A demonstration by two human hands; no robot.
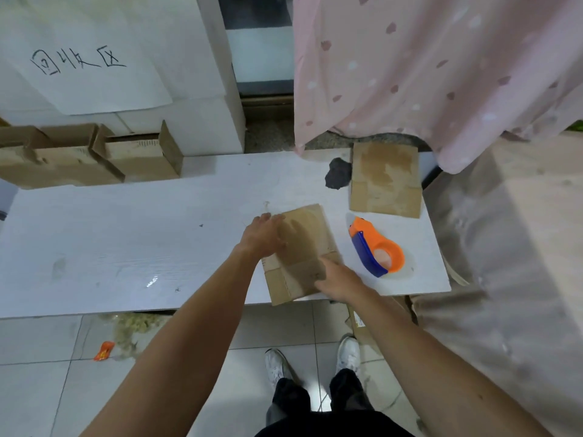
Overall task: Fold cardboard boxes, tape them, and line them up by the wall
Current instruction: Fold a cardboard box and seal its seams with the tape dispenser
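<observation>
Two made-up boxes (47,159) stand far left, side by side against the wall (208,121), tops open. We take them as the start of the row.

On the white bench (126,247), toward its right half, lies the flat carton blank (307,234), the piece in hand. It reaches the bench's near edge.

The left grip (263,234) lies on the blank's left edge, fingers straight and spread, pressing down and clasping nothing. The right grip (337,280) rests on the near right corner. We cannot tell whether its fingers lie flat or hook a flap.

Step, as we judge it: opening the blank into a tube. Pin the left side and lift the upper layer from the right. Push along the scored creases so the walls square up and do not buckle. Fold the short flaps first, then the long ones.

The tape dispenser (377,250) lies just right of the blank, near enough for the right grip. A second flat blank (385,181) waits at the far right.
</observation>
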